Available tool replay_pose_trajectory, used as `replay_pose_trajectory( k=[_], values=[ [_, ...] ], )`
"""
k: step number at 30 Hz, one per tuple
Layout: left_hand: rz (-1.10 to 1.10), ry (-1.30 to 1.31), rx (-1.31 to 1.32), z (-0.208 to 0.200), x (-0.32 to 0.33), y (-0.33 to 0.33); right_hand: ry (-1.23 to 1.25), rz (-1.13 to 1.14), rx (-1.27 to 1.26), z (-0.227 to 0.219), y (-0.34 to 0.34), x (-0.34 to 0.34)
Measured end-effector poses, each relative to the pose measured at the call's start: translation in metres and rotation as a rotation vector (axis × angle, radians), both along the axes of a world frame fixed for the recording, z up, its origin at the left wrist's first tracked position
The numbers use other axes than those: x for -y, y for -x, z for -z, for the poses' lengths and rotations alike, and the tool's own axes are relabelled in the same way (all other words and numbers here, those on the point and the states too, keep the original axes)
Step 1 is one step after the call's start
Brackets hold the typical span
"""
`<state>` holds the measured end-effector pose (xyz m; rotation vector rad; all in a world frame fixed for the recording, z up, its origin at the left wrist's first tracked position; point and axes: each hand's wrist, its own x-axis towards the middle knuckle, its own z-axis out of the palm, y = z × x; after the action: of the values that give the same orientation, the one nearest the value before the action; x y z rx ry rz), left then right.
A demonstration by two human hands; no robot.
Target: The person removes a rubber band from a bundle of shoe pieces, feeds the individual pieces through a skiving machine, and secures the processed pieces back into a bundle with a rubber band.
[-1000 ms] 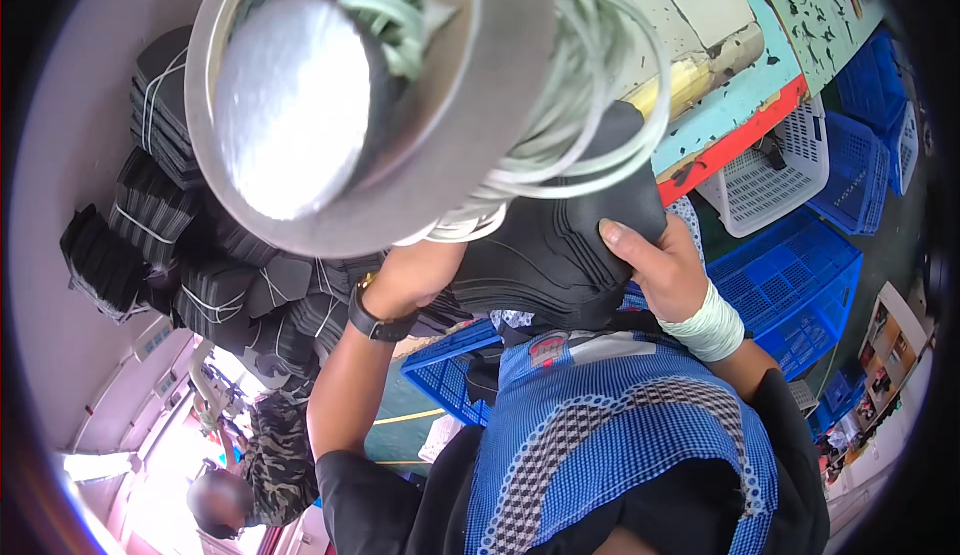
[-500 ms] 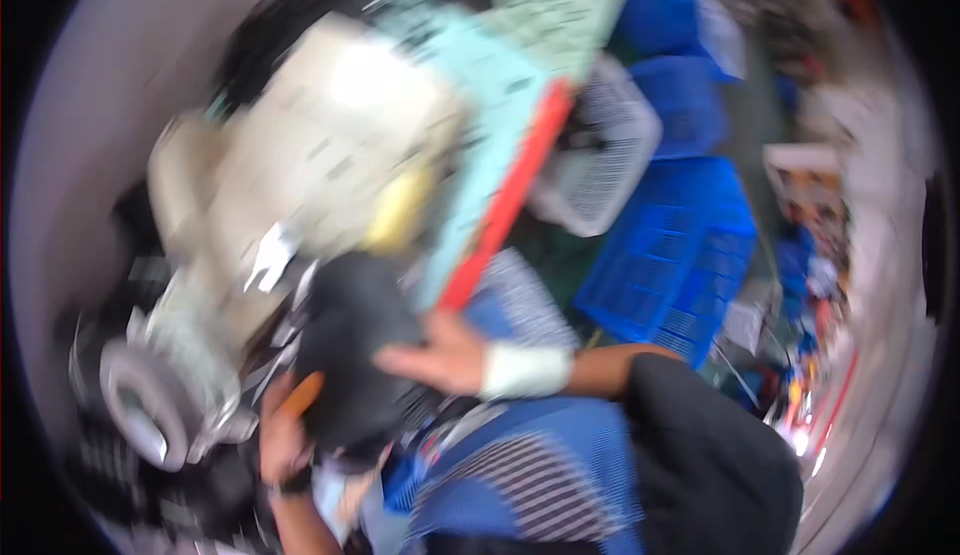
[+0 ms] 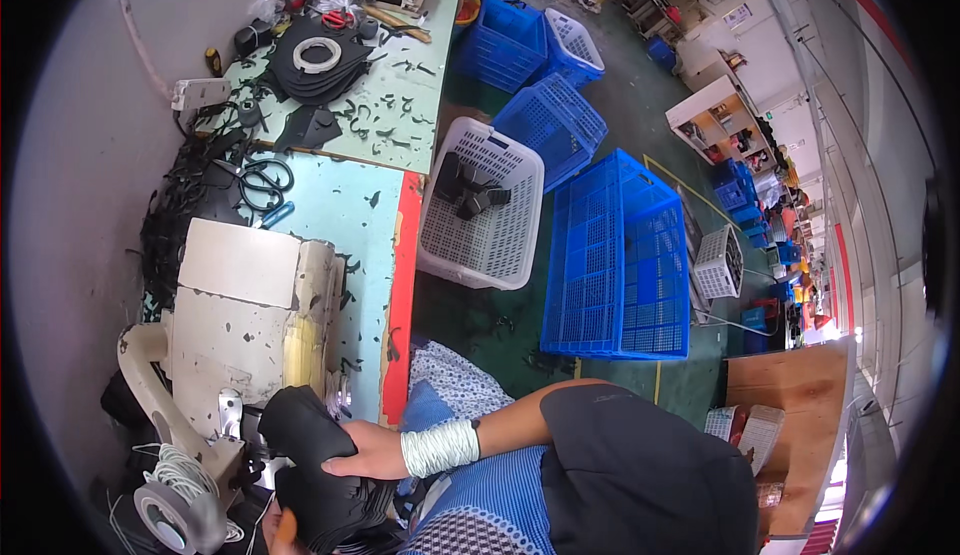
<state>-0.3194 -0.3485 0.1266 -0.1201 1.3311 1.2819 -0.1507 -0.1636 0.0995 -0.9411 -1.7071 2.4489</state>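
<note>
Hands (image 3: 368, 451) now lower-left, at black stack (image 3: 320, 493) | white basket (image 3: 482, 250) nearer centre

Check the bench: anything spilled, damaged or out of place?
Yes: loose dark scraps litter the pale bench top and heap near the wall, not gathered in a container; the red edge strip looks worn.

A workshop: at left in the frame, a pale machine (image 3: 235, 340) and black-handled scissors (image 3: 264, 195) sit on a desk (image 3: 372, 245) strewn with dark scraps (image 3: 172, 217); blue plastic crates (image 3: 583, 275) stand around the middle on green floor (image 3: 620, 380) marked with yellow lines (image 3: 657, 383).
</note>
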Motion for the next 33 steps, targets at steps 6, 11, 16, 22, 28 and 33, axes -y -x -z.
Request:
replay_pose_trajectory(
  k=[6,11,16,22,28,33],
  values=[
    [0.131,0.238,-0.06,0.021,-0.01,0.012,-0.004,0.01,0.033,0.003,0.001,-0.002],
    [0.117,-0.039,0.009,-0.016,0.011,-0.003,0.037,-0.069,0.039,0.001,0.006,0.012],
    [-0.082,0.137,-0.191,0.056,0.015,-0.005,-0.041,0.04,0.064,-0.012,-0.002,-0.007],
    [0.149,0.071,-0.123,0.036,0.0,-0.014,0.273,0.087,0.086,-0.022,-0.007,-0.015],
    [0.041,0.011,0.045,0.016,-0.002,-0.016,0.257,0.114,0.104,-0.021,-0.007,-0.012],
    [0.112,0.076,-0.216,0.044,0.013,-0.013,0.126,0.062,0.105,-0.023,-0.004,-0.011]
  ],
)
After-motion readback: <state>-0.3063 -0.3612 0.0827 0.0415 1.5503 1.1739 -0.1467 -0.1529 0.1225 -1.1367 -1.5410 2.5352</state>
